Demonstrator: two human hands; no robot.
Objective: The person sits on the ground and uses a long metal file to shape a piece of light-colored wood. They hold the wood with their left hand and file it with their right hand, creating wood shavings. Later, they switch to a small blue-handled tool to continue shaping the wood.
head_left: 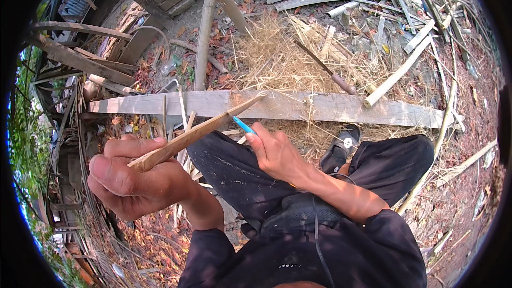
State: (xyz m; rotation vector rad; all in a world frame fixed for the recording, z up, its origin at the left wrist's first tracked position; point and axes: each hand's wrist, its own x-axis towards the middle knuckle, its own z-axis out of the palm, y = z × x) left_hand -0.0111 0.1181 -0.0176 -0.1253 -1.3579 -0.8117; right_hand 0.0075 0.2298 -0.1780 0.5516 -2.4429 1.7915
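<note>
My left hand is closed round the near end of a tapered wooden strip. The strip slants up and away to the right, and its narrow far end shows in front of a plank. My right hand grips a slim blue pen. Its tip is at the strip's right edge, around a small dark notch; I cannot tell whether the two touch. Part of the pen is hidden inside the right fingers.
A long weathered plank lies crosswise before my bent legs. Beyond it a machete with a dark blade rests on straw-like shavings. A pale pole leans on the plank at the right. Wooden beams stand at the left.
</note>
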